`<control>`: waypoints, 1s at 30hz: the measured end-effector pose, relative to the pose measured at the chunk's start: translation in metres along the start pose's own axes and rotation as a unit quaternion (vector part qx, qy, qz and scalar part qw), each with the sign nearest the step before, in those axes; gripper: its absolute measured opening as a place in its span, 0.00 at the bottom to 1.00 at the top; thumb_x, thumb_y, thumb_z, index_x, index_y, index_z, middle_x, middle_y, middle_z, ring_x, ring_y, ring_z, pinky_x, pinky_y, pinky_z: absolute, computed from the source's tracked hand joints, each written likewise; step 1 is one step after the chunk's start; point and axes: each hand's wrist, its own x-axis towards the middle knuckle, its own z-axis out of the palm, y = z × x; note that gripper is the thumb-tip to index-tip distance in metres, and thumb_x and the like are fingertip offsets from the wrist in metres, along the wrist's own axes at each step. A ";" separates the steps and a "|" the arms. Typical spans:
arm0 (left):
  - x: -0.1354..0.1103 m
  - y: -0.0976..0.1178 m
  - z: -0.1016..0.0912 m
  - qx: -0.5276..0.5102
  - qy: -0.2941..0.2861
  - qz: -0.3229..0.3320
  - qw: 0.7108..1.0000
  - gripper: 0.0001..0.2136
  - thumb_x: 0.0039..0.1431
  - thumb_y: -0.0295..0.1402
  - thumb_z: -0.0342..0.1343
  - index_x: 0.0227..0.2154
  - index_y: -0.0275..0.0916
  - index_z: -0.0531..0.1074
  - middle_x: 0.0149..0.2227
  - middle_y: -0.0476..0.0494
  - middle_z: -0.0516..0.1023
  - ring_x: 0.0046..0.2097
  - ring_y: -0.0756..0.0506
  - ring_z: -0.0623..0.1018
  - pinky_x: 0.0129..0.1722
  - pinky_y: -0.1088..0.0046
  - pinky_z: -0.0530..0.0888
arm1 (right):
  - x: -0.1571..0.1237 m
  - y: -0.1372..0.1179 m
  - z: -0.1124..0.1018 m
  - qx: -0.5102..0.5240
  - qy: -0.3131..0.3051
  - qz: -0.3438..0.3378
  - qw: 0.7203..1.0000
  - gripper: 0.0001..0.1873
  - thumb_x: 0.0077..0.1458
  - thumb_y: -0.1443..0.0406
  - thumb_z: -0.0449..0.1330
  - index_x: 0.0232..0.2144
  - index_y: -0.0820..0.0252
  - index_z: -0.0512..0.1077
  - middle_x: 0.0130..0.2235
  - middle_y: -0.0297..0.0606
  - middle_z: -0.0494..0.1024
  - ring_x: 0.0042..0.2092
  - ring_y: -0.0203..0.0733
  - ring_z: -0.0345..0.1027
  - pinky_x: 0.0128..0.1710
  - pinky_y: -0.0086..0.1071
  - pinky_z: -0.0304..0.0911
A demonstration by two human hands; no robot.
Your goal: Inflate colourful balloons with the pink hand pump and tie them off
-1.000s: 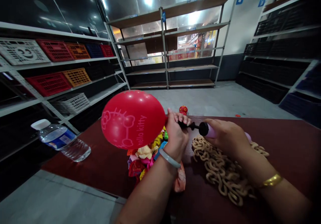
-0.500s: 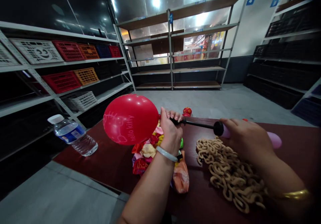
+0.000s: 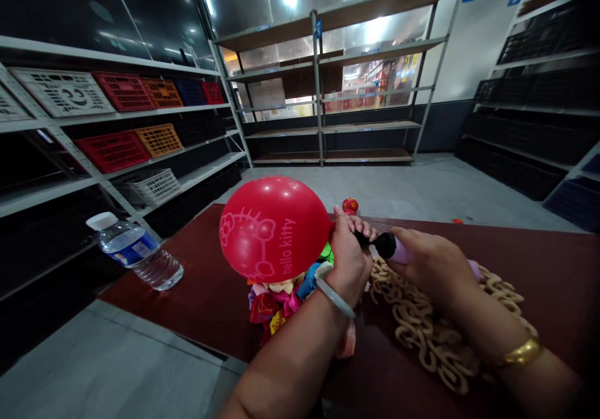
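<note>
A red balloon, puffed up and printed with "hello kitty", sits at the tip of a hand pump. My left hand is closed around the balloon's neck and the pump's black nozzle end. The pump's lilac barrel is gripped in my right hand, its black collar now close to the nozzle end so the rod between is hidden. Below the balloon lies a pile of deflated balloons in many colours, partly covered by my left forearm. A heap of tan, curly pieces lies under my right hand.
A water bottle with a white cap stands on the left of the dark red table. Past the far edge is a small red round object. Shelves with crates line the left; a shelving rack stands behind.
The pump has been pressed together: the black rod visible before is now hidden. My left hand and the balloon moved right, and the balloon turned so more print shows.
</note>
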 end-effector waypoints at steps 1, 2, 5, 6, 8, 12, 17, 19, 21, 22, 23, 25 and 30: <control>0.004 0.006 0.000 0.001 0.006 0.005 1.000 0.25 0.65 0.49 0.52 0.18 0.38 0.56 0.18 0.54 0.56 0.18 0.53 0.59 0.20 0.75 0.56 | 0.000 0.004 0.001 0.010 -0.002 0.002 1.000 0.24 0.55 0.55 0.60 0.52 0.59 0.70 0.45 0.44 0.81 0.39 0.51 0.76 0.35 0.39 0.62; 0.008 0.013 0.000 0.001 0.012 0.009 1.000 0.25 0.65 0.49 0.51 0.18 0.38 0.56 0.18 0.54 0.56 0.18 0.53 0.59 0.20 0.75 0.56 | 0.000 0.009 0.002 0.015 -0.003 0.006 1.000 0.24 0.55 0.56 0.60 0.52 0.58 0.70 0.46 0.44 0.81 0.40 0.51 0.76 0.36 0.39 0.63; 0.019 0.039 0.000 -0.003 0.028 0.031 0.999 0.25 0.66 0.47 0.52 0.19 0.39 0.54 0.17 0.54 0.55 0.18 0.53 0.59 0.20 0.75 0.56 | -0.001 0.027 0.000 0.015 -0.009 0.015 1.000 0.23 0.53 0.57 0.61 0.52 0.55 0.70 0.45 0.41 0.81 0.41 0.51 0.76 0.37 0.40 0.63; 0.022 0.048 0.000 -0.002 0.028 0.047 0.999 0.25 0.65 0.48 0.53 0.19 0.39 0.54 0.17 0.55 0.55 0.18 0.54 0.59 0.20 0.75 0.56 | -0.001 0.033 -0.001 0.011 -0.012 0.014 1.000 0.23 0.54 0.57 0.61 0.52 0.54 0.70 0.45 0.40 0.81 0.41 0.51 0.76 0.37 0.40 0.63; 0.024 0.064 0.002 0.003 0.019 0.076 0.997 0.24 0.64 0.47 0.55 0.19 0.39 0.53 0.17 0.55 0.54 0.18 0.54 0.59 0.20 0.75 0.55 | -0.003 0.044 -0.004 -0.002 -0.015 0.008 1.000 0.24 0.54 0.56 0.60 0.53 0.53 0.69 0.44 0.38 0.81 0.40 0.50 0.75 0.36 0.40 0.63; 0.024 0.073 0.004 -0.017 0.008 0.093 0.995 0.23 0.65 0.45 0.55 0.19 0.39 0.53 0.17 0.56 0.54 0.17 0.54 0.58 0.20 0.75 0.54 | -0.005 0.047 -0.012 -0.047 0.010 0.006 0.999 0.23 0.54 0.54 0.61 0.51 0.55 0.70 0.40 0.38 0.80 0.36 0.50 0.74 0.35 0.39 0.60; 0.014 0.047 0.008 -0.038 0.007 0.068 0.997 0.24 0.64 0.47 0.55 0.19 0.39 0.53 0.17 0.56 0.54 0.18 0.54 0.58 0.20 0.76 0.55 | -0.002 0.024 -0.022 -0.081 0.032 0.003 0.996 0.23 0.53 0.57 0.62 0.50 0.58 0.71 0.39 0.41 0.80 0.37 0.50 0.73 0.36 0.39 0.59; 0.007 0.032 0.009 -0.034 0.000 0.046 0.998 0.25 0.64 0.48 0.54 0.19 0.39 0.54 0.17 0.55 0.54 0.18 0.54 0.58 0.20 0.76 0.56 | -0.001 0.013 -0.023 -0.076 0.033 0.004 0.997 0.23 0.53 0.58 0.62 0.50 0.59 0.71 0.40 0.42 0.80 0.38 0.50 0.73 0.36 0.39 0.59; -0.001 0.019 0.011 -0.028 -0.008 0.025 0.999 0.24 0.65 0.47 0.53 0.19 0.39 0.54 0.17 0.55 0.54 0.18 0.54 0.59 0.20 0.76 0.56 | 0.000 0.004 -0.022 -0.072 0.033 0.007 0.997 0.23 0.53 0.57 0.62 0.49 0.61 0.71 0.40 0.43 0.80 0.38 0.51 0.74 0.36 0.40 0.59; -0.004 0.013 0.012 -0.026 -0.011 0.017 0.999 0.24 0.65 0.46 0.53 0.19 0.39 0.55 0.17 0.55 0.54 0.18 0.54 0.59 0.20 0.76 0.57 | 0.000 0.000 -0.021 -0.070 0.034 0.008 0.997 0.23 0.53 0.57 0.62 0.49 0.61 0.71 0.40 0.43 0.80 0.38 0.51 0.74 0.36 0.40 0.59; -0.008 0.007 0.012 -0.024 -0.016 0.011 1.000 0.23 0.65 0.46 0.53 0.19 0.39 0.55 0.18 0.55 0.55 0.18 0.54 0.60 0.20 0.75 0.57 | 0.000 -0.004 -0.020 -0.068 0.036 0.007 0.997 0.23 0.54 0.56 0.61 0.49 0.62 0.72 0.39 0.44 0.80 0.38 0.51 0.74 0.36 0.40 0.59; -0.012 -0.001 0.012 -0.020 -0.022 0.004 1.000 0.23 0.65 0.46 0.54 0.20 0.39 0.56 0.18 0.54 0.55 0.19 0.54 0.60 0.21 0.75 0.57 | 0.001 -0.009 -0.017 -0.061 0.040 0.005 0.997 0.22 0.55 0.56 0.60 0.49 0.63 0.71 0.39 0.45 0.81 0.38 0.51 0.75 0.35 0.40 0.60; -0.006 -0.004 0.005 -0.001 -0.005 0.004 1.000 0.23 0.65 0.47 0.53 0.20 0.39 0.56 0.18 0.55 0.55 0.19 0.54 0.60 0.20 0.75 0.57 | 0.000 -0.004 -0.003 -0.004 0.015 0.005 1.000 0.24 0.54 0.55 0.61 0.51 0.62 0.71 0.44 0.45 0.81 0.40 0.51 0.76 0.36 0.38 0.63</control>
